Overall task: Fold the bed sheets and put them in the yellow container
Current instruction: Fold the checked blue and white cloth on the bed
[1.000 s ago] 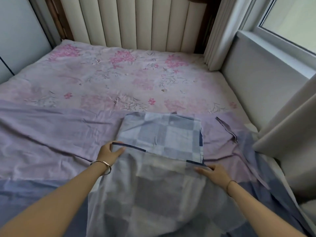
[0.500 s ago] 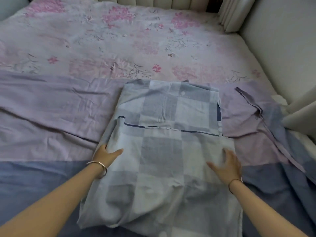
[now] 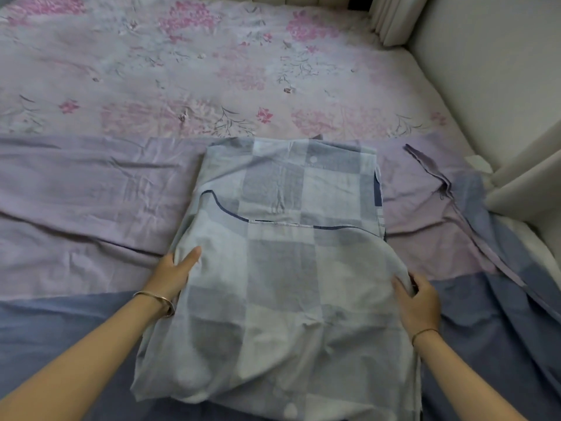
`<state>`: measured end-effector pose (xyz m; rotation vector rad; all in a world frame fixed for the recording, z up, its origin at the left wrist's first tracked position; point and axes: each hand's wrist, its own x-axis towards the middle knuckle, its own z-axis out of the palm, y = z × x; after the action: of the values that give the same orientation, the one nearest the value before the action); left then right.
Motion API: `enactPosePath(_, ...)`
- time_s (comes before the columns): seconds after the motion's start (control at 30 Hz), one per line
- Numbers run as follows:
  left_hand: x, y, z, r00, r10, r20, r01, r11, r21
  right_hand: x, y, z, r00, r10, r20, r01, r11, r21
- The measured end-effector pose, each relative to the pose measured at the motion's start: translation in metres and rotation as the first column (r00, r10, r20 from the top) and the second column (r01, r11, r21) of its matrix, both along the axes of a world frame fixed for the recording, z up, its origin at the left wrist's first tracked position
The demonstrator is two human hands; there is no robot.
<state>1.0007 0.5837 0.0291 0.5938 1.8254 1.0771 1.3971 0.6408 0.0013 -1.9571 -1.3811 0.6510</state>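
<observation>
A blue-and-white checked bed sheet (image 3: 282,268) lies partly folded on the bed, its dark-piped edge running across its middle. My left hand (image 3: 173,273) sits at the sheet's left edge, thumb lying on top and the fingers hidden beneath the cloth. At the right edge, my right hand (image 3: 417,294) curls its fingers round a bunch of the checked cloth. Beneath it spreads a lilac and blue sheet (image 3: 85,208). No yellow container is in view.
A pink floral bed cover (image 3: 197,71) fills the far half of the bed. A loose lilac strip (image 3: 449,189) of cloth trails at the right. A pale padded wall (image 3: 485,71) and curtain folds (image 3: 391,19) border the bed's right side.
The camera has tilted down and come closer. Both hands slid back from the piped edge along the sheet's sides; the right hand moved outward and now bunches the right edge.
</observation>
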Motion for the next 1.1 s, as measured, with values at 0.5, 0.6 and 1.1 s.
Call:
enactPosePath(0.5,-0.061,0.053,0.017,0.948,-0.305,-0.086,0.267,0.915,-0.302,-0.001,0.089,0.005,0.874,-0.200,-0.443,-0.018,0.897,-0.441)
enactPosePath(0.6,-0.047,0.015,-0.012,0.974,-0.227,-0.011,0.213,0.928,-0.305,0.004,0.047,-0.020,0.874,-0.242,-0.420,-0.019,0.849,-0.529)
enactPosePath(1.1,-0.012,-0.030,-0.006,0.978,-0.053,-0.203,0.022,0.988,-0.152,-0.013,-0.043,0.009,0.929,-0.142,-0.340,-0.019,0.903,-0.429)
